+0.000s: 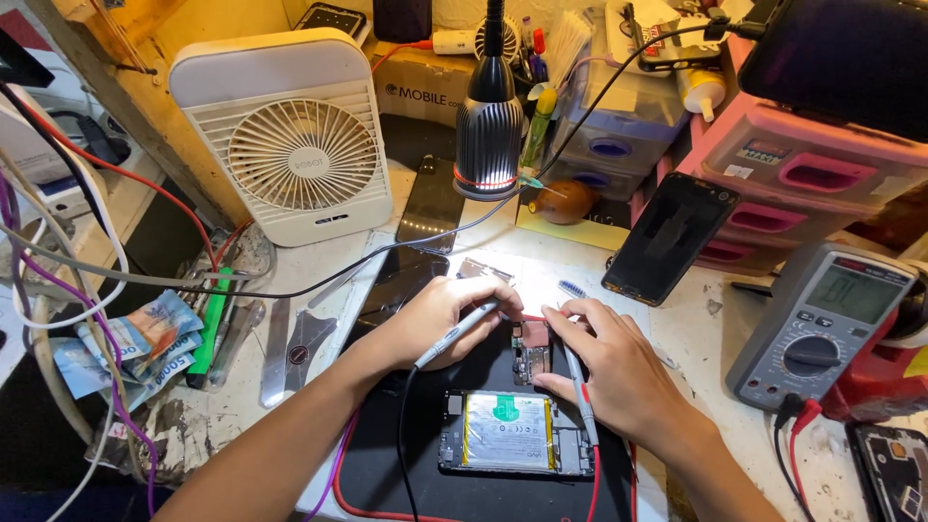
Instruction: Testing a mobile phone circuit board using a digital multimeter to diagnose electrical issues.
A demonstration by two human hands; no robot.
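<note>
An opened phone (512, 435) lies on a black mat (387, 483), its battery and circuit board (532, 353) exposed. My left hand (440, 324) grips a grey test probe (459, 333) with a black lead, its tip at the top of the board. My right hand (619, 372) holds a second probe (578, 387) with a red lead, its tip also by the board. Both leads run toward a grey multimeter (826, 324) on the right.
A white desk fan (290, 135) stands at the back left, and a gooseneck lamp (488, 126) hangs above the work. A black phone (670, 237) leans on pink drawers (802, 184). Banknotes (126, 348), flat metal tools (275, 353) and loose cables lie at left.
</note>
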